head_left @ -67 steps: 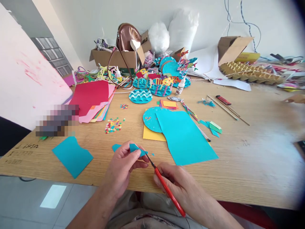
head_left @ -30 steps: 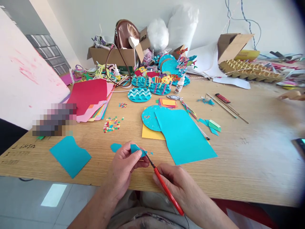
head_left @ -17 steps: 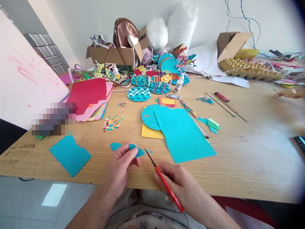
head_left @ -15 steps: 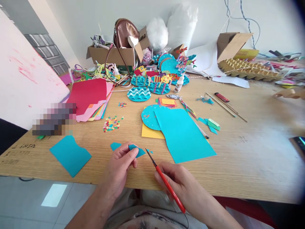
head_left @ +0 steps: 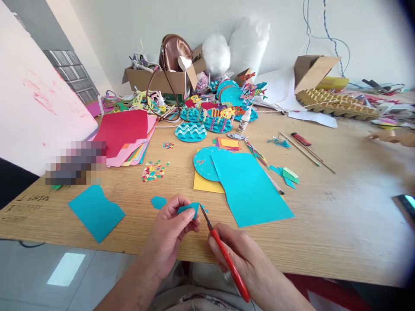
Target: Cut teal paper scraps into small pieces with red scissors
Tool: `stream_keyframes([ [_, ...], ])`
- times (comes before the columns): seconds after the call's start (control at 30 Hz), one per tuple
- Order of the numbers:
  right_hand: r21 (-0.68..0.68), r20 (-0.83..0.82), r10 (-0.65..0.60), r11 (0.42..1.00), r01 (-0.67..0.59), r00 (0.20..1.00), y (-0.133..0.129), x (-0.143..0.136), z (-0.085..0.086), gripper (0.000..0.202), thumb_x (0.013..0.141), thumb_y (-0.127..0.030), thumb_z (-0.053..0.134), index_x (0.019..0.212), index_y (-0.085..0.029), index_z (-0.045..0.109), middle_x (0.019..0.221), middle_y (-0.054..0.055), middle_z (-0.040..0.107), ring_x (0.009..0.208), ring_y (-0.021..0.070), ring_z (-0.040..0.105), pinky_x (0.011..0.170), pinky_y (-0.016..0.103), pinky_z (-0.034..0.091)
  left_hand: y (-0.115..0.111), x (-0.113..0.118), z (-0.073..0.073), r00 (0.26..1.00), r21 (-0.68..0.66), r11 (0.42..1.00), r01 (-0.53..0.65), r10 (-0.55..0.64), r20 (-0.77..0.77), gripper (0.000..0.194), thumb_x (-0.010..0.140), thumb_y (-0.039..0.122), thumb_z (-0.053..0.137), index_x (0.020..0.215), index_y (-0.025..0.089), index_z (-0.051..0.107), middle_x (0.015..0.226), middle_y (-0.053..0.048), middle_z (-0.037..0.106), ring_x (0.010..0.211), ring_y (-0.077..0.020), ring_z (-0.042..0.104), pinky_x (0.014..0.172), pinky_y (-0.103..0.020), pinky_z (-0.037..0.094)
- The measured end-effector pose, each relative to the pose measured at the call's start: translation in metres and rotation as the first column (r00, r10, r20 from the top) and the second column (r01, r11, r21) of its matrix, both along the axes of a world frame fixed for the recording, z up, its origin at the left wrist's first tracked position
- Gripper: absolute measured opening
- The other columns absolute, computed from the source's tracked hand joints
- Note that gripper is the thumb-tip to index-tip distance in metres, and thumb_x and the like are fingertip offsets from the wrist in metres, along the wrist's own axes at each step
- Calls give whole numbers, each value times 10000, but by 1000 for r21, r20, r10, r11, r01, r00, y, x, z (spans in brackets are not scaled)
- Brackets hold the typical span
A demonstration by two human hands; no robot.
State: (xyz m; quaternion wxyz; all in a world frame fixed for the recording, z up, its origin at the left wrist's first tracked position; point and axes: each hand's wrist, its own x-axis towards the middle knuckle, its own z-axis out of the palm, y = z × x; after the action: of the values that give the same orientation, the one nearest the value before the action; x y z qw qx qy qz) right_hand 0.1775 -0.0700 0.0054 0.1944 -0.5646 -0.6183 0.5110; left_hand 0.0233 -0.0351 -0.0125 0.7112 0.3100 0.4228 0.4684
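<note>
My left hand (head_left: 175,226) pinches a small piece of blue paper (head_left: 189,210) between thumb and fingers, above the front of the table. Red-handled scissors (head_left: 228,263) are in my closed right hand (head_left: 235,248), blades pointing up and to the left. Their tip is at the right corner of the pinched piece; whether the blades touch it I cannot tell. Just left of my left hand lies another blue paper cutout (head_left: 158,202). Tiny blue scraps (head_left: 206,210) lie beyond the scissor tip. A large blue sheet (head_left: 253,190) is to the right, partly over a speckled blue disc (head_left: 205,164).
A blue sheet (head_left: 97,216) lies at left, with stacked coloured paper (head_left: 123,134) behind it. Confetti dots (head_left: 154,171) are mid-table. Farther back stand a glue bottle (head_left: 244,119), decorated blue discs (head_left: 190,132) and a cardboard box (head_left: 145,81). Thin sticks (head_left: 306,153) lie at right.
My left hand has turned the blue piece and moved slightly right, closing the gap to the scissor tip. The wooden table and its items appear slightly lower in view.
</note>
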Motion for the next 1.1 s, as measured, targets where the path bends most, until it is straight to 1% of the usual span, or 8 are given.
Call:
stream_keyframes([
  [0.23,-1,37,-10,1000,10,999,0,-2,3,341,908,-385,361,613,-213,356,551,-57,382,523,104,346,475,234,249,-2,2,2,999,6,999,40,-40,2,115,733,202,656,663,158,575,689,-5,630,689,-121,560,627,-227,513],
  [0.4,2,44,-6,1000,6,999,1,-3,2,312,899,-336,378,614,-209,369,562,-53,398,524,102,356,471,229,253,-3,3,2,999,-23,999,29,-29,21,126,708,207,676,652,157,575,695,-9,648,667,-117,568,628,-233,514],
  [0.6,18,28,-3,1000,3,1000,-1,-3,-1,326,902,-353,376,610,-209,371,560,-53,392,519,102,349,465,225,257,-2,5,0,999,-26,999,33,-32,38,125,711,207,680,660,157,577,695,-7,660,656,-112,581,629,-228,507],
  [0.8,17,29,-18,1000,17,999,0,-1,-2,317,893,-321,390,599,-209,359,548,-57,379,509,98,338,455,220,251,-3,4,1,999,-32,999,31,-30,36,138,697,213,697,655,156,579,686,-5,659,655,-115,585,626,-229,505],
  [1.1,23,46,-5,1000,4,999,-3,-1,-2,317,895,-321,382,601,-206,357,548,-57,387,508,95,337,451,218,247,-3,4,0,999,-38,999,26,-25,34,149,681,223,715,649,159,585,677,-3,654,647,-115,579,629,-231,503],
])
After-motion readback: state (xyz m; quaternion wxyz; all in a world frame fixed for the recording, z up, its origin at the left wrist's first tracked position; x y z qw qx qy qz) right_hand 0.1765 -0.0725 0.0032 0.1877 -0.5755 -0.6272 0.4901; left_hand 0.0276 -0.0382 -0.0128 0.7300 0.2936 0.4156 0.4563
